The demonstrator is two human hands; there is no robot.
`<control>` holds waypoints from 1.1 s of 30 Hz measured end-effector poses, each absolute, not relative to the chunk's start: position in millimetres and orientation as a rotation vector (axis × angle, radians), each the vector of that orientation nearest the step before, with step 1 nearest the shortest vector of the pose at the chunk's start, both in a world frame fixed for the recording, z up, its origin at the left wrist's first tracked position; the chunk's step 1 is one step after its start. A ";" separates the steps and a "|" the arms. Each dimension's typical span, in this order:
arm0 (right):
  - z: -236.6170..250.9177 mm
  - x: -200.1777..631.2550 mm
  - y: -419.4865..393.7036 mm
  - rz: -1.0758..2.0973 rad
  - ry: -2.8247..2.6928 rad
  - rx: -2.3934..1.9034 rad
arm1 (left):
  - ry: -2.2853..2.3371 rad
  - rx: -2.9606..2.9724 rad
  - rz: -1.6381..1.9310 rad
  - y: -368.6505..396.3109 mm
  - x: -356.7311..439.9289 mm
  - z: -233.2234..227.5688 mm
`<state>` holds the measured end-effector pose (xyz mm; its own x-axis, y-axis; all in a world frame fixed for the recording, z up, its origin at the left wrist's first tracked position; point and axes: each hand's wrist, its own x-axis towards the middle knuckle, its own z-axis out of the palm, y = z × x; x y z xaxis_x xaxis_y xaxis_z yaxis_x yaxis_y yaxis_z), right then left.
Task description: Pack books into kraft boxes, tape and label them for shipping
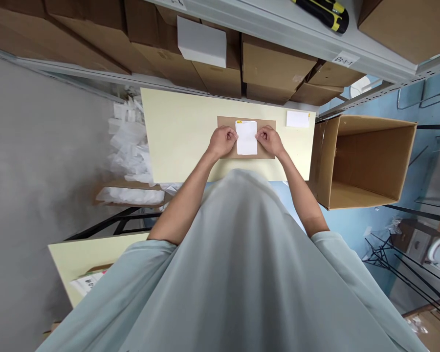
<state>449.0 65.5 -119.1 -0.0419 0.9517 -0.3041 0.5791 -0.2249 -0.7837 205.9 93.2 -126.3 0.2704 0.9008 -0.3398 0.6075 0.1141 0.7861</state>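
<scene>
Left hand [223, 141] and right hand [269, 140] pinch opposite side edges of white label [247, 138], long axis pointing away, centred on brown envelope [227, 122].

One head-worn camera looks steeply down from above the person's chest onto the pale yellow table [179, 142], which sits at arm's length. Beyond the table, the view takes in shelving with cardboard boxes [275, 63]; right of it, an open carton [366, 161].
</scene>
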 end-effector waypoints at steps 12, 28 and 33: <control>-112.8 437.4 63.6 1.062 -1.760 -1.931 | 1.481 1.731 0.301 92.2 213.7 -119.8; -89.5 414.8 77.5 0.896 -1.836 -2.357 | 1.752 1.582 0.074 99.7 228.3 -103.9; -85.8 405.7 79.8 0.836 -1.762 -2.480 | 1.848 1.593 0.021 102.3 233.6 -101.9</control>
<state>405.7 79.8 -85.8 0.2360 0.8744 -0.4239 0.8816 -0.3762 -0.2851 233.6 102.3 -101.9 -0.0117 0.8777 -0.4790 0.8666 0.2479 0.4331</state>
